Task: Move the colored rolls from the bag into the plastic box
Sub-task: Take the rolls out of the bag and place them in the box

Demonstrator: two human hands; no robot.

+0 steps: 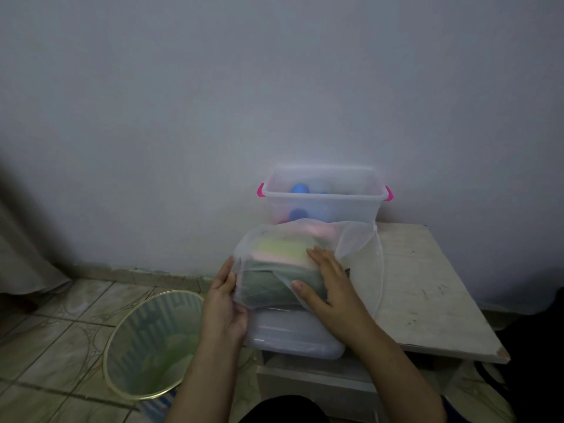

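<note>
Evidently the mesh bag (293,254) of colored rolls (280,248) rests on a lid (293,334) just before the plastic box (323,193) (some rolls already inside), left hand (224,303) gripping its edge, right hand (326,282) flat on top, steadying it for unloading.

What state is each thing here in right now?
Clear plastic box with pink handles: lid off, blue rolls inside.
White mesh bag: full of coloured rolls, lying on a flat clear lid.
Left hand: grips the bag's end.
Right hand: flat on the bag.
Green wire bin: upright.
</note>
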